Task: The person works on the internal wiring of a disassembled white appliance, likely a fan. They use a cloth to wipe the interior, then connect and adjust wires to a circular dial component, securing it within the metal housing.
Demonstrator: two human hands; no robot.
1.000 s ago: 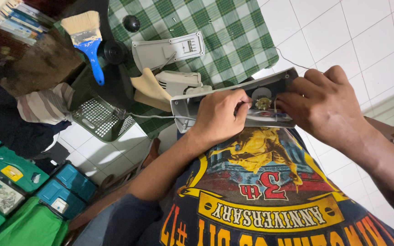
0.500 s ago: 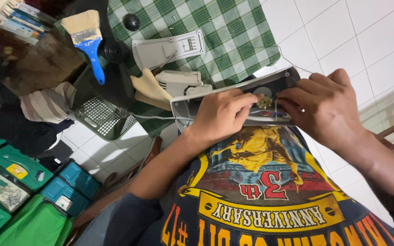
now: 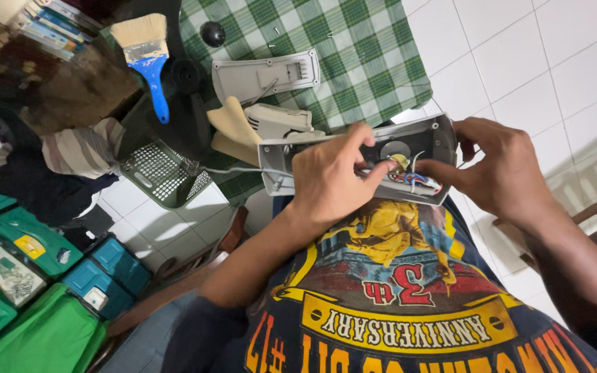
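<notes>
Cloth [image 3: 354, 48]: green-and-white check. Casing [image 3: 423, 141]: grey, holding red, blue and white wires [image 3: 412, 181] and a brass-coloured part. Cover [image 3: 265, 76] on cloth: grey. Brush [image 3: 145, 55]: blue handle, pale bristles. Basket [image 3: 164, 173] at cloth's edge: green. Cases [image 3: 29, 242] on floor: green and teal. Floor tiles [image 3: 554, 62]: white. Shirt [image 3: 395, 297]: dark navy, with yellow, red and orange print.

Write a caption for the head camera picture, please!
Two hands, left hand and right hand, work inside an opened grey appliance housing.
</notes>
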